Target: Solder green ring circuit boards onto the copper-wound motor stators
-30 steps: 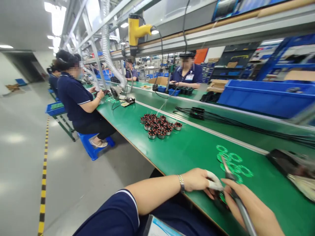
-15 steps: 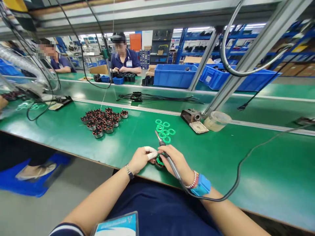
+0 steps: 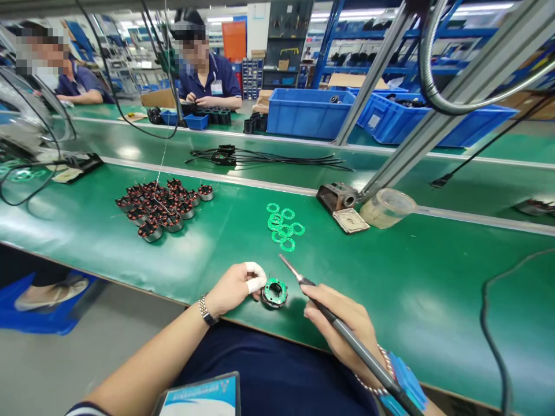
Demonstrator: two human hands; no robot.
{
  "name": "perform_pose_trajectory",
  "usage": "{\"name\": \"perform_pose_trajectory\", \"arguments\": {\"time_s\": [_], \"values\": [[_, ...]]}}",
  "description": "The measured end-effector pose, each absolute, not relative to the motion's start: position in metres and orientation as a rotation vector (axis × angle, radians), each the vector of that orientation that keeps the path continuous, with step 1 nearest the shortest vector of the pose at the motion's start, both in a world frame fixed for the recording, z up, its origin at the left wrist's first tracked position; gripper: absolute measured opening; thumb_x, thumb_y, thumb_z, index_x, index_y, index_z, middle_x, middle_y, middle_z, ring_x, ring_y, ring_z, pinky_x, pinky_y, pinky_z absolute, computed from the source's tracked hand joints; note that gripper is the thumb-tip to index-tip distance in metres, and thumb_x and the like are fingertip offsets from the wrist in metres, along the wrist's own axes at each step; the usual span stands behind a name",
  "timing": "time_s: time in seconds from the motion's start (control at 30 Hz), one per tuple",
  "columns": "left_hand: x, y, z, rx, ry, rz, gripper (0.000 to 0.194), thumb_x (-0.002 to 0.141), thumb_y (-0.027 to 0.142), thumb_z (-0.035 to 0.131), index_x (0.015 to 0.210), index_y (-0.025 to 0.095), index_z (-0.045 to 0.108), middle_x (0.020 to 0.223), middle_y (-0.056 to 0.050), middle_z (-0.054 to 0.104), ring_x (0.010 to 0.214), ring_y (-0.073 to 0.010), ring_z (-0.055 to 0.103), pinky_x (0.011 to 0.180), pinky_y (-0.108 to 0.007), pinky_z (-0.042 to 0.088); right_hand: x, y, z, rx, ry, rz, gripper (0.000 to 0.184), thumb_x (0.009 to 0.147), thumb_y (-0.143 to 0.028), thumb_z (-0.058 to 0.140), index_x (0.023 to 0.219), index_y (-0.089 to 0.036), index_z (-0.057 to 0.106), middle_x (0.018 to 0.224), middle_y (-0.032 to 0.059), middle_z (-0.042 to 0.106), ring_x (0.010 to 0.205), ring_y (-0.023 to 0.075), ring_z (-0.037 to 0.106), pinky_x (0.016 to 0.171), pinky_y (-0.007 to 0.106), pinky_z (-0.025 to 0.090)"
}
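Your left hand (image 3: 234, 286), centre of frame: white finger covers (image 3: 256, 283) on thumb and index finger. Left wrist has a metal-link watch band (image 3: 204, 306), gold and silver tones, dark section at the lower end. Your right hand (image 3: 347, 318), right of centre: pale beaded bracelet (image 3: 385, 359) at the wrist, then a bright blue wrist strap (image 3: 407, 378), blocky, lower right. Navy clothing (image 3: 277, 361) across bottom centre. Sleeve (image 3: 87, 409), bottom left corner: navy, white stripe near the edge. Your badge (image 3: 199, 398), bottom centre-left: rectangular, grey-edged, blue-and-white card, lettering unreadable.
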State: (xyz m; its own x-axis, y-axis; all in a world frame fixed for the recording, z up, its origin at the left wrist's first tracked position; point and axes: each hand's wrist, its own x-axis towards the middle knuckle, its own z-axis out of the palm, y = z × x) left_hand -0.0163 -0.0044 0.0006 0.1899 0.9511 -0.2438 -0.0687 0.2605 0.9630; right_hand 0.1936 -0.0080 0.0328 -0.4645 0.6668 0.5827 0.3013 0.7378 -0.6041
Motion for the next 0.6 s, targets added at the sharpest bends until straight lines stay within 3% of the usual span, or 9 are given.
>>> {"name": "perform_pose_trajectory", "arguments": {"time_s": [0.23,0.6], "values": [[-0.0166,-0.0050,0.0040,1.042,1.140,0.915,0.014,0.068,0.024,0.062,0.063,0.014,0.054,0.053,0.002,0.055,0.049,-0.0090,0.053,0.052,-0.021,0.043,0.1974,-0.0094,0.0370,-0.692,-2.033,0.746,0.025,0.079,-0.006,0.051,0.096,-0.018,0.063,0.067,0.0042,0.061,0.058,0.0146,0.055,0.055,0.030,0.048],[-0.0177,-0.0050,0.0031,1.068,1.156,0.887,0.014,0.069,0.024,0.061,0.063,0.014,0.053,0.054,0.002,0.054,0.050,-0.0090,0.052,0.053,-0.022,0.043,0.1993,-0.0084,0.0352,-0.705,-2.021,0.788,0.023,0.079,-0.007,0.051,0.095,-0.018,0.063,0.064,0.0035,0.059,0.057,0.0144,0.055,0.054,0.029,0.048]]}}
